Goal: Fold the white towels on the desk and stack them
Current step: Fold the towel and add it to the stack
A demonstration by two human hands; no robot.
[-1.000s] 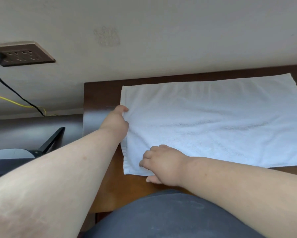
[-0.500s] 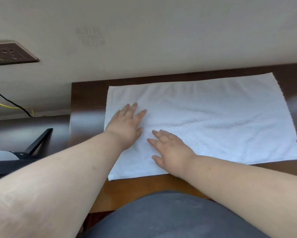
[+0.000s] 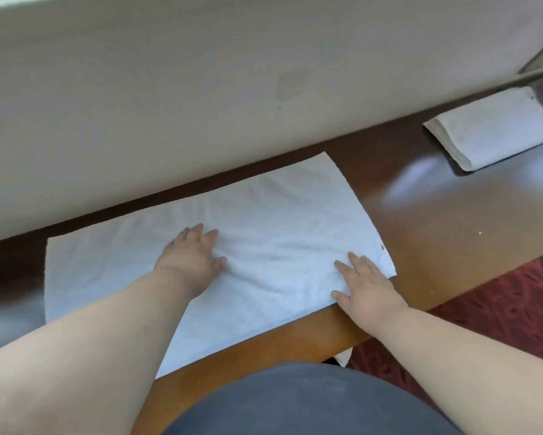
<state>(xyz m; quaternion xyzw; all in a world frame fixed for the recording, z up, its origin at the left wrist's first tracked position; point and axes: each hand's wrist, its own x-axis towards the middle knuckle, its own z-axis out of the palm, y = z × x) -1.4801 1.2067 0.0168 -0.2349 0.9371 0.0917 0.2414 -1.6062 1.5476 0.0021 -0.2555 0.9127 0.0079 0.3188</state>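
**Both hands slide rightward across the spread towel**

Since half a second ago the left hand [image 3: 191, 262] has moved from the towel's left part to its middle, and the right hand [image 3: 366, 288] has travelled out to the near right corner; the view has also swung to the right, bringing a second towel into sight. Both hands lie flat, palms down, fingers spread and extended, gripping nothing; they only press on the cloth.

Beneath them, the white towel [image 3: 282, 221] lies open as a single layer on the bench [image 3: 452, 221], its long side running from left of the left hand to just past the right hand. Soft wrinkles gather in the cloth between the two hands. The right hand's fingers rest on the towel while its wrist sits over the bare wood at the near edge.

Well beyond the right hand, far to the right and toward the wall, a folded white towel [image 3: 499, 130] sits on the same bench, apart from the open one. A pale wall [image 3: 201, 105] rises behind the bench beyond both hands. Below the right forearm, a red patterned carpet [image 3: 499, 315] shows past the bench edge.
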